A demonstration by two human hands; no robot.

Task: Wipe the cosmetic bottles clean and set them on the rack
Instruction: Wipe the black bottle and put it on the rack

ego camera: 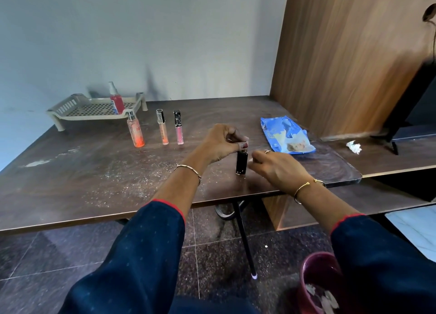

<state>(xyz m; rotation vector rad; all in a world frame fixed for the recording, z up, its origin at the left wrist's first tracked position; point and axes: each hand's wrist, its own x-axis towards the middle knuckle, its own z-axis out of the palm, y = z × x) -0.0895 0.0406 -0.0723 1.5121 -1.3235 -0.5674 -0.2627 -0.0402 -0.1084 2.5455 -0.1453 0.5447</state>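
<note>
A black bottle (241, 162) stands up near the front edge of the table (94, 172). The left hand (220, 143) pinches its top with closed fingers. The right hand (278, 167) is just beside it, fingers loosely curled, holding nothing I can see. One red bottle (116, 100) stands on the rack (77, 109). Three bottles (162, 128) stand in front of it.

A black tube (241, 162) is held upright on the table (94, 172) by the left hand (220, 142); the right hand (276, 166) is kept just beside the tube.
</note>
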